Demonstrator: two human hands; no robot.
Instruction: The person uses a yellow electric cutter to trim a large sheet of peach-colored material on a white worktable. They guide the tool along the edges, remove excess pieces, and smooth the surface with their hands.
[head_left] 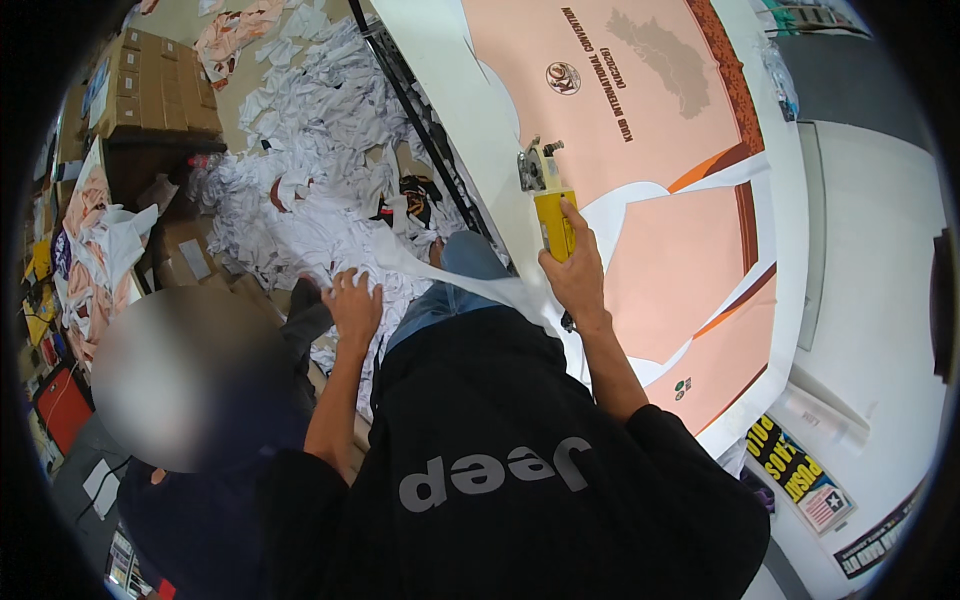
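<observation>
My right hand (582, 278) is wrapped round the yellow body of an electric fabric cutter (556, 225), whose metal head (532, 172) rests at the left edge of the printed fabric. That peach fabric (665, 270), with brown and orange borders and white gaps between its panels, lies on the white table (515, 215). To the left, my left hand (353, 305) hangs over the scraps with its fingers spread, holding nothing visible. A white fabric strip (470, 282) stretches across my legs between the table edge and the scrap pile.
White fabric scraps (310, 170) heap on the floor left of the table's black frame (425, 125). Cardboard boxes (160, 85) stand far left. Close on my left is another person (200, 510) in dark clothing. Rolled material (820, 410) and printed signs (800, 470) lie right of the table.
</observation>
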